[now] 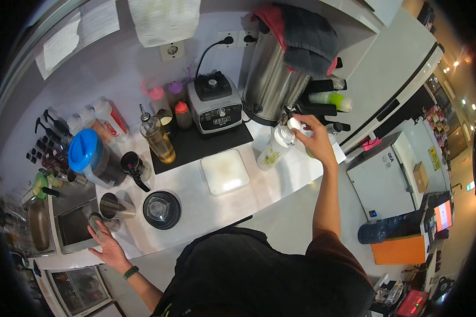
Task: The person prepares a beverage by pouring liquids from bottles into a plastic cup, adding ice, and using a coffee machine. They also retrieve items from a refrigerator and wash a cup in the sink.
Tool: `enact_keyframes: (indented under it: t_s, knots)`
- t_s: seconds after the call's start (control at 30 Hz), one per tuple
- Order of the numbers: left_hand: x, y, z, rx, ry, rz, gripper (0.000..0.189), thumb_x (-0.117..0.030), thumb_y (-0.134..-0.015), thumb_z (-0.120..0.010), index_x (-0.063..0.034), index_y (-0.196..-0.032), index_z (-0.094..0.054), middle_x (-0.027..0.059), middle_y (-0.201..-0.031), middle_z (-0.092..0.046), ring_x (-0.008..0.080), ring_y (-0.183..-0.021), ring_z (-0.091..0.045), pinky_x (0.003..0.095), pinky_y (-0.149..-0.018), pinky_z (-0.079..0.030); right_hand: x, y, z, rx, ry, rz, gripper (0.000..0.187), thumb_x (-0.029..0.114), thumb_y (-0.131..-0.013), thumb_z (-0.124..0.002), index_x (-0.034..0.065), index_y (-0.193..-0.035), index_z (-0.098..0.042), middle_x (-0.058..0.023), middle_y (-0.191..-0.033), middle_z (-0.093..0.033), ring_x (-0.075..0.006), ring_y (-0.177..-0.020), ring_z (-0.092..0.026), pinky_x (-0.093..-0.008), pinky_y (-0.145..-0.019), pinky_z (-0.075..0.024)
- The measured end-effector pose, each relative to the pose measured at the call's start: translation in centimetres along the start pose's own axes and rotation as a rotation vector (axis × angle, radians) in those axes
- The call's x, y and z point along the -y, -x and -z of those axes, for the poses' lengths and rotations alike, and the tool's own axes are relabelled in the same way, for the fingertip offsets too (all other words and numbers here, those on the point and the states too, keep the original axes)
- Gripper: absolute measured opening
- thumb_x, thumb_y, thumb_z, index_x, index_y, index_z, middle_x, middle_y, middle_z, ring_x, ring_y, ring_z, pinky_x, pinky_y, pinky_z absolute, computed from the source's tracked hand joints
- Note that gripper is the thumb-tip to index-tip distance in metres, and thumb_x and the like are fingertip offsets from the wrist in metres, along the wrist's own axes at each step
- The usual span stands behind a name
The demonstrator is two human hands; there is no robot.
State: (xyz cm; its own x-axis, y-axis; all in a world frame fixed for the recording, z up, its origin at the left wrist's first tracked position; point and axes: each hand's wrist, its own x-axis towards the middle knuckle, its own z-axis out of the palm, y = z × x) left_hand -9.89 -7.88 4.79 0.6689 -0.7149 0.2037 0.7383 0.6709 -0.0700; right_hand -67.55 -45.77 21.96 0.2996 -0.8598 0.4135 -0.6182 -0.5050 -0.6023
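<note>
My right hand [311,136] has its fingers on the white cap [294,123] at the top of a white bottle with a green print [273,152], on the right part of the counter. My left hand [109,243] is at the left, fingers spread, beside a metal cup [112,224] near the sink. Its fingertips overlap a small greyish round object [96,218]; whether they touch it I cannot tell. A steel tumbler [117,206] stands just behind. Between my hands are a black-rimmed round lid or container [162,210] and a white square kitchen scale [225,172].
A Getra blender base [215,105] and an oil-type glass bottle [157,138] stand on a black mat [200,147]. A blue-lidded pitcher [97,158] is at the left, by the sink [77,222]. A large steel urn [267,79] with cloths [309,39] stands behind my right hand.
</note>
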Motion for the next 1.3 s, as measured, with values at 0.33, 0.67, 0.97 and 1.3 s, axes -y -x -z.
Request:
enact_keyframes:
  t_s: [0.33,0.67,0.97,1.3]
  knots:
    - [-1.4,1.2,0.8,-0.154,-0.087,-0.116,0.082,-0.053,-0.097,-0.063,-0.0081,-0.16,-0.035,0.027,-0.167,-0.024,0.0391,-0.156,-0.021,0.0473,-0.13,-0.012,0.4,-1.4,1.0,0.415,0.035,0.046,0.05,-0.007,-0.088,-0.068,0.0074,-0.136,-0.065,-0.0065,-0.132,-0.062,-0.0193,-0.114,-0.062,-0.0314,-0.09,-0.0516]
    - [0.5,1.6,-1.4,-0.281,0.016,-0.063,0.079,-0.068,-0.093,-0.062,-0.0074,-0.143,-0.058,0.0254,-0.158,-0.04,0.0407,-0.145,-0.041,0.0533,-0.111,-0.048,-1.5,-1.5,-0.5,0.214,0.215,0.054,0.027,0.01,-0.086,-0.079,-0.0006,-0.108,-0.069,-0.009,-0.083,-0.062,-0.0179,-0.072,-0.055,-0.0326,-0.066,-0.0459]
    - [0.1,2.2,-2.2,-0.069,0.07,0.063,0.074,-0.07,-0.089,-0.065,-0.0079,-0.13,-0.069,0.0244,-0.153,-0.047,0.0391,-0.142,-0.046,0.0504,-0.114,-0.044,-1.6,-0.5,-2.9,-0.039,0.401,-0.056,0.035,0.035,-0.103,-0.063,0.0005,-0.112,-0.062,-0.0142,-0.095,-0.06,-0.0235,-0.083,-0.057,-0.0395,-0.072,-0.0451]
    - [-0.7,1.8,-2.4,-0.005,0.028,0.08,0.072,-0.072,-0.09,-0.062,-0.0079,-0.12,-0.075,0.0207,-0.146,-0.054,0.0379,-0.139,-0.048,0.0495,-0.112,-0.046,-0.7,6.1,-3.8,-0.555,0.203,-0.017,0.037,0.029,-0.109,-0.056,0.0045,-0.136,-0.062,-0.0128,-0.125,-0.062,-0.0204,-0.1,-0.06,-0.0342,-0.08,-0.0492]
